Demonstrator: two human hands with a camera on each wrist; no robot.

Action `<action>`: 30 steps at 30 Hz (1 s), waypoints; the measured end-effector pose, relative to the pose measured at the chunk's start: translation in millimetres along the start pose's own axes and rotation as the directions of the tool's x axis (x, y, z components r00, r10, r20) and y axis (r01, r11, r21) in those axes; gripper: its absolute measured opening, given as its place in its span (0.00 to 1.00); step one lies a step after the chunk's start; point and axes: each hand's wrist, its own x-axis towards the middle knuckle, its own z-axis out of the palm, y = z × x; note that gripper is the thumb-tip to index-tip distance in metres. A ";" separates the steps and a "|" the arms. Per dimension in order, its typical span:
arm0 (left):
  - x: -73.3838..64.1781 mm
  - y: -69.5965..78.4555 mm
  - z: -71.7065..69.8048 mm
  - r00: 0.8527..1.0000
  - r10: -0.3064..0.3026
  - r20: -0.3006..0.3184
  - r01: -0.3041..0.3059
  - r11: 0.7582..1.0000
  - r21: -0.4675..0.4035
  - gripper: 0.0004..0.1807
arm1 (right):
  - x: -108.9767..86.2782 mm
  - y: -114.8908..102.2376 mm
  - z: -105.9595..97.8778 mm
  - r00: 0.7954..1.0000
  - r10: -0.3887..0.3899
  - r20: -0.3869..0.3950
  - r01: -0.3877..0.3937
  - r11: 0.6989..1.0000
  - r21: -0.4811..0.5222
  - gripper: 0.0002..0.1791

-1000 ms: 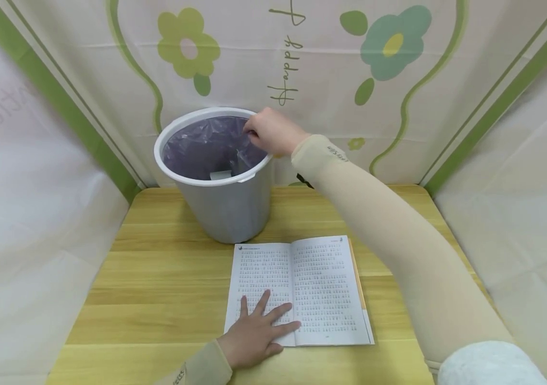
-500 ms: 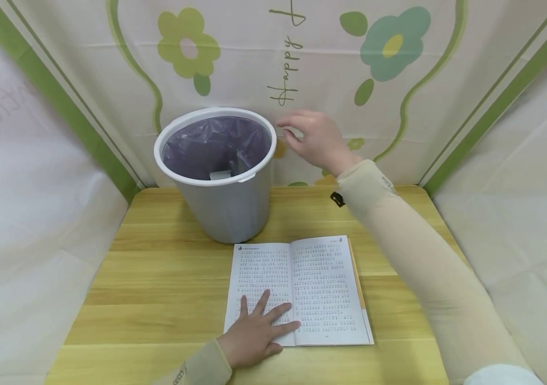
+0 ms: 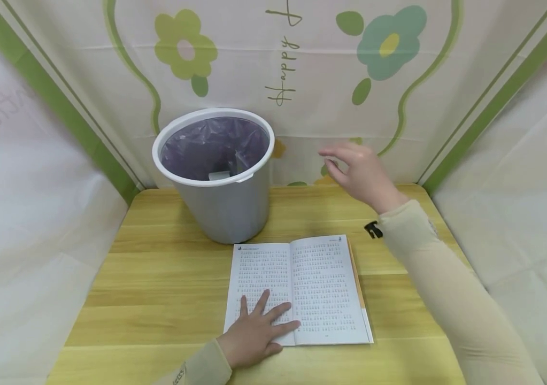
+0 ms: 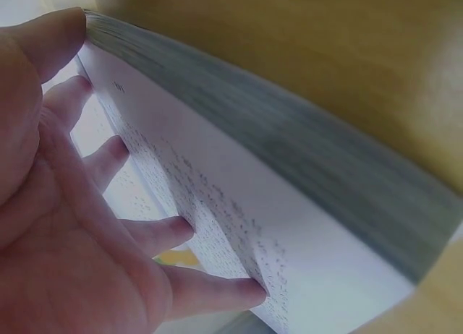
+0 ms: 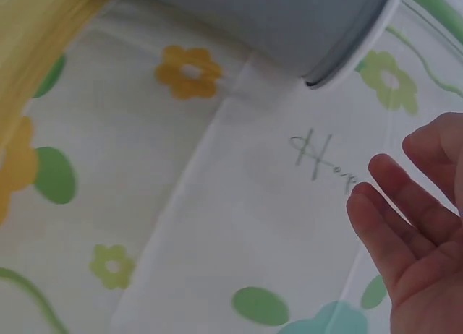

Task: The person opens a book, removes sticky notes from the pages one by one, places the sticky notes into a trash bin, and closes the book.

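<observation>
An open book (image 3: 323, 289) with printed pages lies on the wooden table. My left hand (image 3: 254, 334) presses on its left page, fingers spread and straight, with the fingertips on the print in the left wrist view. Behind the book stands a grey trash bin (image 3: 225, 208) with a white rim, lined with a purple bag; a small pale piece (image 3: 219, 175) shows inside it. To the right of the bin, my right hand (image 3: 364, 174) hangs in the air with relaxed fingers and holds nothing. The right wrist view also shows this hand (image 5: 419, 225) apart from the bin.
The wooden table (image 3: 158, 299) extends around the book on both sides. A pale curtain (image 3: 254, 53) printed with flowers and lettering stands right behind the bin, and more fabric closes in the left and right. A black buckle (image 3: 373, 230) hangs from the right wrist.
My right hand has left the bin's right rim and moved right and down toward me, its fingers loosening. The left hand, book and bin stay in place.
</observation>
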 end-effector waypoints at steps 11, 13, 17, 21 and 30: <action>-0.5 -0.2 -3.7 1.000 -0.005 0.019 0.005 1.000 -0.018 0.31 | -78.0 19.1 2.5 0.981 0.157 0.110 -0.151 0.987 -0.061 0.16; -0.1 0.1 -4.0 1.000 -0.005 0.022 0.005 1.000 -0.017 0.31 | -87.8 20.7 3.4 0.979 0.171 0.112 -0.164 0.984 -0.068 0.16; 0.5 0.6 -3.9 1.000 -0.007 0.031 0.007 1.000 -0.018 0.31 | -102.9 23.0 4.7 0.978 0.177 0.108 -0.169 0.983 -0.075 0.17; 0.4 1.0 -4.2 0.999 -0.011 0.034 0.012 1.000 -0.018 0.31 | -114.3 25.3 6.1 0.981 0.166 0.098 -0.159 0.985 -0.072 0.16; 0.3 0.9 -3.9 0.999 -0.014 0.035 0.015 1.000 -0.018 0.31 | -138.2 26.9 6.0 0.972 0.191 0.137 -0.181 0.980 -0.080 0.17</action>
